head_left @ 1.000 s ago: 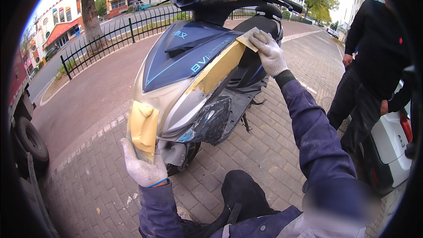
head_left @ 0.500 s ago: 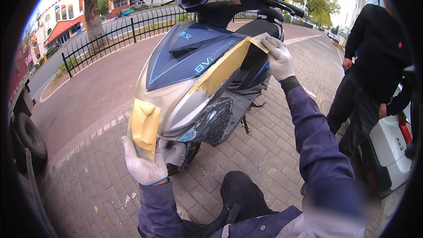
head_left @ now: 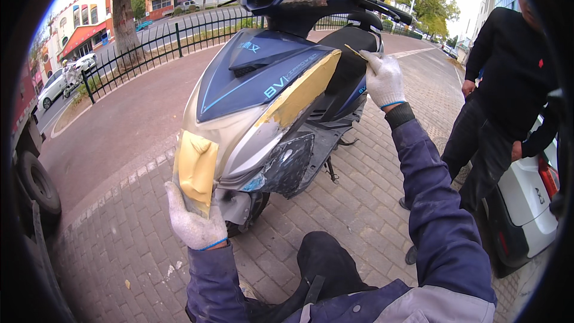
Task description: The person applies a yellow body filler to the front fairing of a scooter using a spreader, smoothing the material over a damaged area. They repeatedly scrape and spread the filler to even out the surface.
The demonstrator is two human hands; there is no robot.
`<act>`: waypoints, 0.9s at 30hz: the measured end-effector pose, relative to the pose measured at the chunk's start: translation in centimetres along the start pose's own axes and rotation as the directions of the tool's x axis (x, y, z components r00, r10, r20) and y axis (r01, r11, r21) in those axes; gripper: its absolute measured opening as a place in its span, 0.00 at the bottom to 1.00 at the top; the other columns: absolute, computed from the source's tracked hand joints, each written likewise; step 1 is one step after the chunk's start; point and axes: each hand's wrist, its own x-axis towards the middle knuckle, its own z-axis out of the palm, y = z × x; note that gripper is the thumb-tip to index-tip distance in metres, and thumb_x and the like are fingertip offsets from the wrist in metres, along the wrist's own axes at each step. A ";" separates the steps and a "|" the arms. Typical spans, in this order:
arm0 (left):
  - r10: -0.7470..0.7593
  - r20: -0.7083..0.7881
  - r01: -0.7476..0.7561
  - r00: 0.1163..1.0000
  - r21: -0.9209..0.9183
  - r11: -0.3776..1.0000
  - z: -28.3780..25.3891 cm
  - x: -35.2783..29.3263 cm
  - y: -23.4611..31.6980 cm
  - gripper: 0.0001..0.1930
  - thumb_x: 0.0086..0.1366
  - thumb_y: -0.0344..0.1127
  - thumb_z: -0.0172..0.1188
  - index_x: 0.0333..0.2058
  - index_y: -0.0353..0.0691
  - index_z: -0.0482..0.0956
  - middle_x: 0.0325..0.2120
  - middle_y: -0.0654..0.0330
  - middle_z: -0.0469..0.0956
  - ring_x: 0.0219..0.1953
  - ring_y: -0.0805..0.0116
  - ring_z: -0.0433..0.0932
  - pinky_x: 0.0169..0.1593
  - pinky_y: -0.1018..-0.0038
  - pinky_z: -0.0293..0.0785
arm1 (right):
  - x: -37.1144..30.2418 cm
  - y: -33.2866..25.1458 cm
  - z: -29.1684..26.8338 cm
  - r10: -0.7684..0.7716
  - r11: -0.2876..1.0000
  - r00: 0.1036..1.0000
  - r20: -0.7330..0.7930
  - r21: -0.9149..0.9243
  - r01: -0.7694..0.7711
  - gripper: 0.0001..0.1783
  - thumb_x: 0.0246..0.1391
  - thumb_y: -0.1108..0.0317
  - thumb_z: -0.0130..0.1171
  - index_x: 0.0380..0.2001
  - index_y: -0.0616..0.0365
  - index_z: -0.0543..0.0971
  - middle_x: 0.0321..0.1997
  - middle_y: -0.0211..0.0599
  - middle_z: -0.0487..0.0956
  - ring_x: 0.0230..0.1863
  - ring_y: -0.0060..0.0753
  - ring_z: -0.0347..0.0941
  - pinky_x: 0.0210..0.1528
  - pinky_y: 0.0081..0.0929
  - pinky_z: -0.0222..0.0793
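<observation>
In front of me stands a blue and silver scooter (head_left: 222, 81). A long strip of yellow body filler (head_left: 304, 88) covers the edge of its front panel, ragged at the lower end. My left hand (head_left: 196, 226), in a whitish work glove, is closed on the bottom of a flat putty board loaded with a thick yellow mass of filler (head_left: 197, 164). Beyond the strip's upper end, my gloved right hand (head_left: 384, 81) pinches a thin putty spreader (head_left: 354, 51), seen nearly edge-on with yellow on it. The spreader's tip appears apart from the panel, near the black seat.
To the right, a person in black (head_left: 508, 72) stands beside a white vehicle (head_left: 532, 215). A truck wheel (head_left: 39, 185) is at the far left. Behind the scooter run a black metal fence (head_left: 179, 39) and a tree trunk (head_left: 124, 12). Brick paving (head_left: 137, 245) lies underneath.
My right hand has moved slightly right, away from the strip's upper end, and the spreader has turned edge-on. My left hand stays nearly still. A white car and a rider now show on the road.
</observation>
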 end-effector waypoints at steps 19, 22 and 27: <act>0.008 -0.007 -0.008 1.000 0.007 1.000 -0.1 0.2 0.1 0.27 0.87 0.49 0.48 0.70 0.33 0.72 0.63 0.52 0.80 0.61 0.57 0.83 0.61 0.59 0.82 | 2.2 -4.8 -1.4 -0.146 0.975 0.976 0.159 -0.142 0.169 0.17 0.59 0.71 0.65 0.51 0.56 0.90 0.44 0.44 0.86 0.47 0.49 0.81 0.51 0.44 0.81; 0.010 -0.001 -0.010 1.000 0.011 1.000 -0.2 0.2 0.2 0.27 0.87 0.50 0.49 0.70 0.33 0.72 0.63 0.52 0.79 0.61 0.57 0.83 0.61 0.59 0.82 | 2.1 -5.3 -1.4 -0.151 0.975 0.975 0.166 -0.140 0.175 0.18 0.58 0.70 0.65 0.51 0.56 0.90 0.44 0.44 0.86 0.47 0.49 0.81 0.51 0.44 0.81; 0.004 0.001 -0.004 1.000 -0.003 1.000 -0.3 0.3 0.2 0.27 0.87 0.50 0.49 0.70 0.33 0.72 0.63 0.52 0.80 0.62 0.58 0.82 0.62 0.59 0.82 | 1.8 -6.2 -1.4 -0.160 0.976 0.973 0.167 -0.124 0.182 0.18 0.57 0.70 0.66 0.51 0.56 0.90 0.43 0.43 0.86 0.47 0.48 0.81 0.50 0.43 0.80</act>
